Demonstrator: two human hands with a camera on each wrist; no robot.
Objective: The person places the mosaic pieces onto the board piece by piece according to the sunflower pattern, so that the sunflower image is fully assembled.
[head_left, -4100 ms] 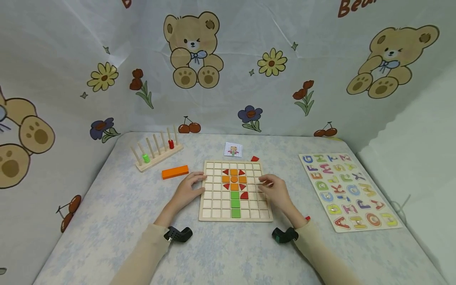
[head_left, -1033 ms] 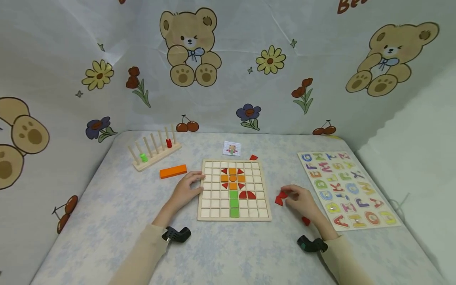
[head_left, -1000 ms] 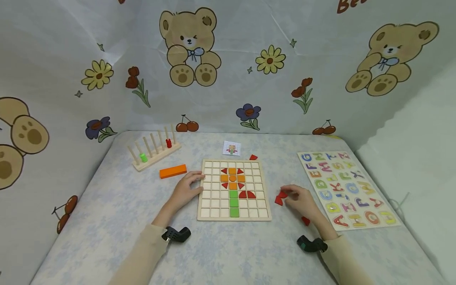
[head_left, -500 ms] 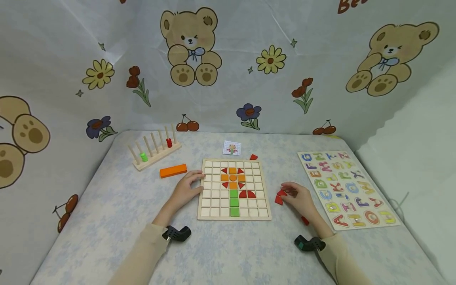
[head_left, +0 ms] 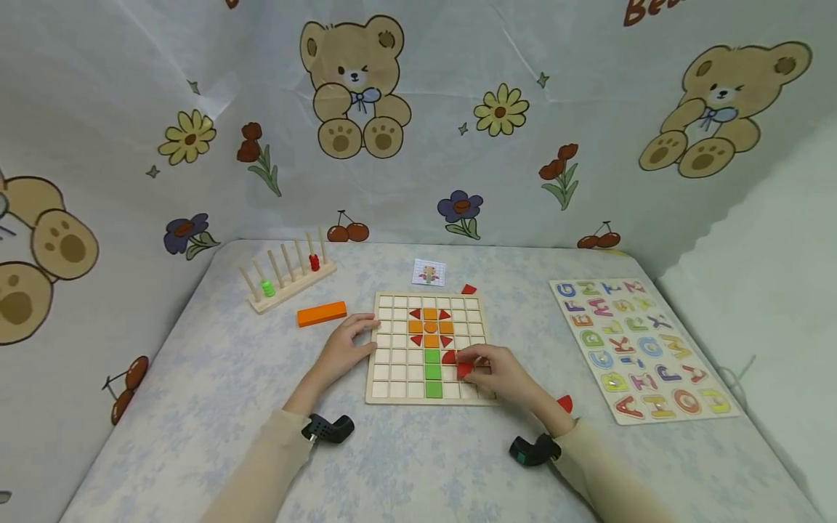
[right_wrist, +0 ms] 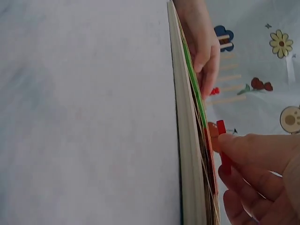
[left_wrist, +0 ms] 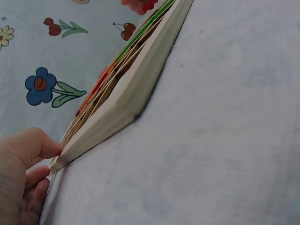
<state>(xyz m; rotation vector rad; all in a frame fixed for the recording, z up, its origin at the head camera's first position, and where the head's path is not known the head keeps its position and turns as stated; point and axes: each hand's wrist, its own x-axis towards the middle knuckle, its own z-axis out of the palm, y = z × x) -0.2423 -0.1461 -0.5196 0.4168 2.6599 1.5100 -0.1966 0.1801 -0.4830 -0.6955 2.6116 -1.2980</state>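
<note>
A wooden grid board (head_left: 394, 394) lies mid-table, with orange squares (head_left: 429, 341), an orange disc (head_left: 430, 327), small red triangles (head_left: 415, 340) and a column of green squares (head_left: 433, 372) in its cells. My right hand (head_left: 505, 374) pinches a red tile (right_wrist: 225, 147) between thumb and fingers, low over the board's lower right cells. A quarter-round red tile (head_left: 448, 357) sits beside the top green square; the one to its right is hidden by my fingers. My left hand (head_left: 343, 345) rests on the board's left edge, thumb and relaxed fingertips touching it.
Behind the board lie a pattern card (head_left: 429, 272) and a loose red tile (head_left: 468, 289); another red tile (head_left: 565, 403) is by my right wrist. An orange bar (head_left: 322, 314) and a peg stand (head_left: 294, 285) are left, an alphabet board (head_left: 654, 385) right.
Over the last half second my right hand has moved left from the loose red tiles to the board, carrying one. Since the oldest frame a second quarter-round tile was laid. My left hand stays.
</note>
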